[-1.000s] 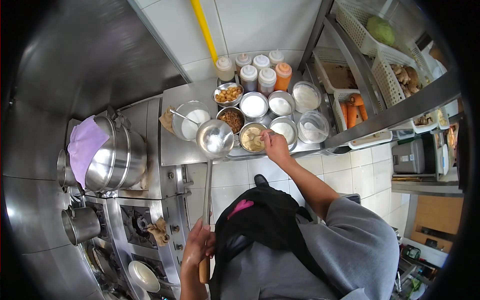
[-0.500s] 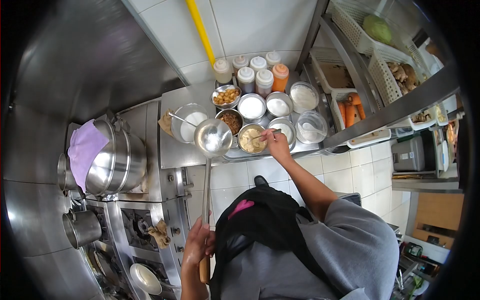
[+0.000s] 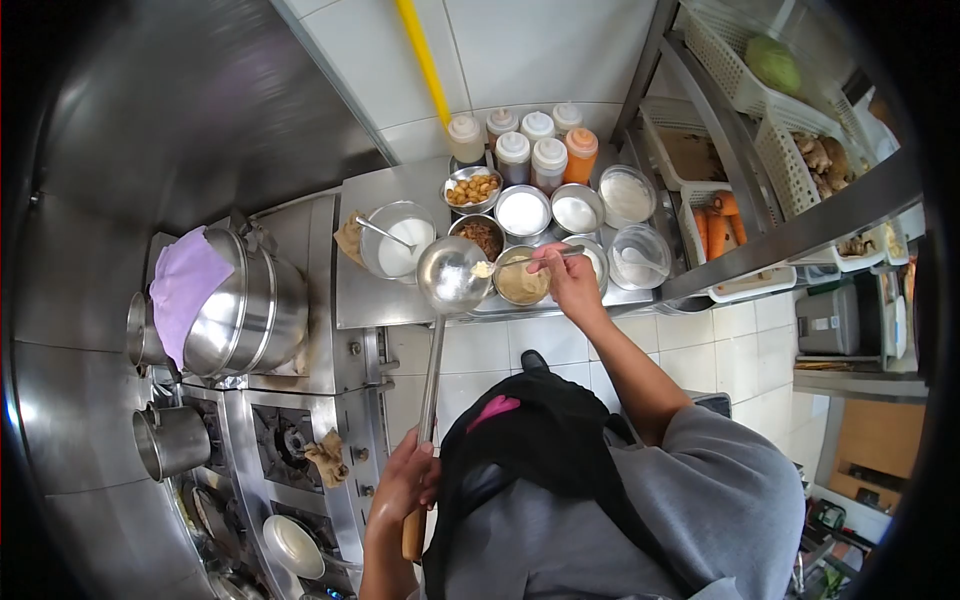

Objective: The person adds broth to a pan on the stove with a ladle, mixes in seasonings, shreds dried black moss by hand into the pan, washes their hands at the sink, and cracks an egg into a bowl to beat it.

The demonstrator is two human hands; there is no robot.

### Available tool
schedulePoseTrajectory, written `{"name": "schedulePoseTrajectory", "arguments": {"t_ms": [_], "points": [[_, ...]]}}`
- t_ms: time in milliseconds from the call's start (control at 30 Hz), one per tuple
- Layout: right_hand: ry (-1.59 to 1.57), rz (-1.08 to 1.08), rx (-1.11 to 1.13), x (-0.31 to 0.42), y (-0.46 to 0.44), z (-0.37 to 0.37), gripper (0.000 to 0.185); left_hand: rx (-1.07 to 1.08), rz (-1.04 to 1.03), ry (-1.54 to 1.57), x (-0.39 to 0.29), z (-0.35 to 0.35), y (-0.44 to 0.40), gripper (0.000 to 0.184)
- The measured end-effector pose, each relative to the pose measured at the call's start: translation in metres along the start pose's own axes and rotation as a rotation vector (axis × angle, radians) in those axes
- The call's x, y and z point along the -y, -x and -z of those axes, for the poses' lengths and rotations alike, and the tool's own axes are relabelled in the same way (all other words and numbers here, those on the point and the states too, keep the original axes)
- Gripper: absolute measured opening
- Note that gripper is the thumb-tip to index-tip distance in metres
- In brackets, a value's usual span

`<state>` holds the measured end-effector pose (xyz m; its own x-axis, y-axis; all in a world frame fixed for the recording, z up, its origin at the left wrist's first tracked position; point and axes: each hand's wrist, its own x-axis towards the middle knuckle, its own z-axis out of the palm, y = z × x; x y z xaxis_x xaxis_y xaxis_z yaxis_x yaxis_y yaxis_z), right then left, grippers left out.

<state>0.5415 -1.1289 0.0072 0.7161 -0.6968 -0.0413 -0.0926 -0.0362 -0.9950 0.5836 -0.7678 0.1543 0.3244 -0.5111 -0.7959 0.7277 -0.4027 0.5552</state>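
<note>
My left hand is closed around the long handle of a large metal ladle, its bowl held level over the counter's front edge. Pinched in my right hand is a small metal spoon. A pale yellow lump sits on the spoon's tip, at the right side of the ladle's bowl. Below the spoon stands a round metal container of pale yellow minced food. A container of brown bits is just behind the ladle.
Containers of white powder and several squeeze bottles stand behind. A glass bowl with a spoon is at left. Stove burners and a large steel pot lie further left. A metal shelf with vegetable baskets borders the right.
My right hand has lifted the spoon from the pale yellow food and brought a lump of it left to the ladle's bowl. My left hand still holds the ladle.
</note>
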Motion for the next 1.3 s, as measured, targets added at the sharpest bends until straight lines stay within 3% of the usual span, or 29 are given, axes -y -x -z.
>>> {"name": "schedulePoseTrajectory", "arguments": {"t_ms": [300, 433, 500, 533, 567, 633, 700, 767, 800, 900, 933, 967, 1000, 1033, 1133, 1200, 1233, 1267, 1300], "points": [[-0.075, -0.134, -0.023, -0.005, -0.002, 0.002, 0.029, 0.005, 0.006, -0.011, 0.003, -0.004, 0.000, 0.045], [0.037, -0.091, -0.081, -0.016, -0.004, 0.024, 0.032, 0.038, -0.004, -0.006, 0.011, 0.004, -0.005, 0.044], [0.332, 0.115, -0.068, -0.029, -0.005, 0.031, 0.032, 0.042, -0.031, 0.077, 0.012, 0.006, -0.005, 0.046], [0.211, -0.150, 0.046, -0.036, -0.005, 0.032, 0.033, 0.042, -0.036, 0.080, 0.013, 0.008, -0.003, 0.046], [0.212, -0.146, 0.049, -0.042, -0.003, 0.035, 0.033, 0.023, -0.033, 0.118, 0.013, 0.009, -0.001, 0.047], [0.432, 0.030, 0.330, -0.040, 0.002, 0.039, 0.035, 0.005, -0.034, 0.159, 0.014, 0.013, 0.003, 0.048], [0.530, 0.058, 0.320, -0.020, -0.003, 0.044, 0.045, -0.008, -0.041, 0.250, 0.019, 0.017, 0.006, 0.049], [0.962, -0.020, 0.321, 0.009, -0.014, 0.041, 0.054, -0.007, -0.063, 0.302, 0.025, 0.022, 0.009, 0.050], [1.012, 0.031, 0.331, 0.014, -0.030, 0.037, 0.062, -0.001, -0.074, 0.347, 0.030, 0.024, 0.011, 0.052], [0.778, 0.257, 0.183, 0.027, -0.101, -0.006, 0.061, -0.016, -0.122, 0.550, 0.049, 0.031, 0.020, 0.051], [0.529, 0.299, 0.187, 0.030, -0.129, -0.034, 0.060, -0.061, -0.137, 0.668, 0.060, 0.029, 0.029, 0.049], [0.562, 0.259, 0.086, 0.015, -0.165, -0.058, 0.060, -0.030, -0.177, 0.795, 0.071, 0.032, 0.036, 0.048], [0.604, 0.256, 0.040, 0.051, -0.172, -0.069, 0.077, -0.027, -0.189, 0.812, 0.077, 0.036, 0.041, 0.047], [0.867, 0.435, -0.167, -0.040, -0.247, -0.085, 0.077, -0.085, -0.231, 0.860, 0.087, 0.031, 0.059, 0.046], [1.488, 0.583, 0.004, -0.085, -0.342, -0.063, 0.050, -0.144, -0.384, 1.109, 0.119, 0.028, 0.095, 0.045], [1.862, 0.927, 0.042, -0.132, -0.412, -0.045, 0.039, -0.283, -0.480, 1.188, 0.146, 0.029, 0.113, 0.045], [1.958, 0.841, 0.183, -0.104, -0.403, -0.028, 0.042, -0.328, -0.510, 1.213, 0.160, 0.038, 0.123, 0.045], [2.077, 0.984, 0.115, -0.108, -0.413, -0.022, 0.052, -0.444, -0.537, 1.222, 0.178, 0.051, 0.138, 0.043], [2.051, 0.934, 0.111, -0.112, -0.421, -0.032, 0.056, -0.562, -0.559, 1.233, 0.200, 0.064, 0.154, 0.040]]}}
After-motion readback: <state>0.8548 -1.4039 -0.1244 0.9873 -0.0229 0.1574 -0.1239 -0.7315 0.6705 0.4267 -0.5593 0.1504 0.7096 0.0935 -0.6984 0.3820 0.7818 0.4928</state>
